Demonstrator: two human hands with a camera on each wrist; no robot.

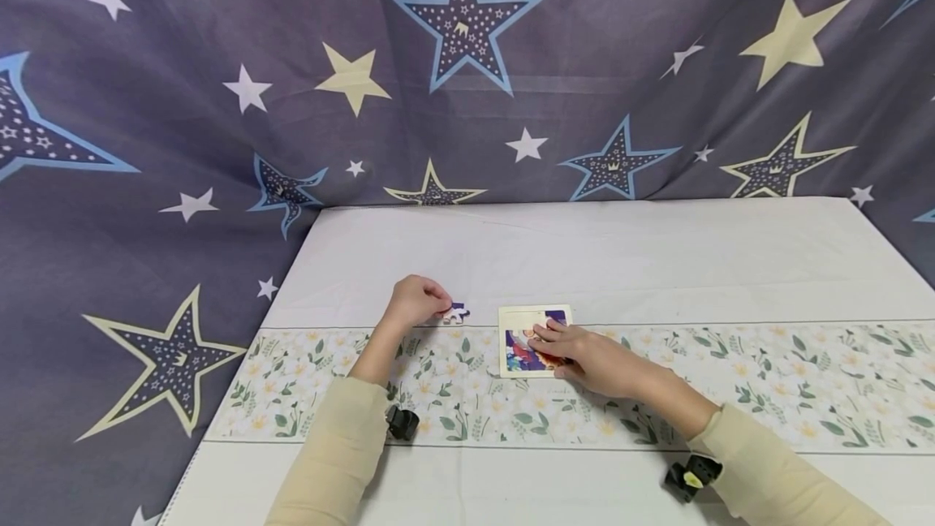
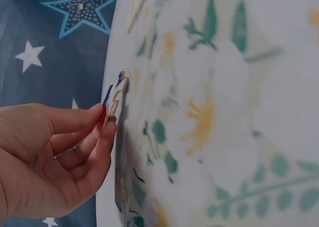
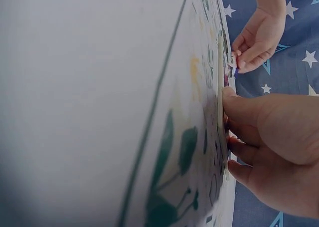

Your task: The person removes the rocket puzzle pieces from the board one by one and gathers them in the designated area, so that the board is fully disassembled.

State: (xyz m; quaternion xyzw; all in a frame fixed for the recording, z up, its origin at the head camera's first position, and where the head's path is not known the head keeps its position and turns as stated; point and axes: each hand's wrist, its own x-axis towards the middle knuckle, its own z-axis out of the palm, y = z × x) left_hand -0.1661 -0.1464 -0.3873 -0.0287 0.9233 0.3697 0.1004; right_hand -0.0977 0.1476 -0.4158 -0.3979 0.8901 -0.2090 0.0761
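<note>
Lying nearest: pale sleeves (image 1: 329, 445), black cameras (image 1: 402, 423) at the wrists. Right hand (image 1: 595, 360) next, fingers spread and mostly straight, resting on the puzzle (image 1: 503, 351) and its right side; no curled grip. Puzzle flat, left of the table's (image 1: 657, 258) middle, well in from the left edge, straddling the far border of the floral band (image 1: 767, 384). Left hand (image 1: 418, 299) slightly farther, nearer the table's left edge: thumb and fingertips closed, pinching one piece (image 1: 457, 314) just left of the puzzle. Beyond the far edge, starred curtain (image 1: 511, 112).
</note>
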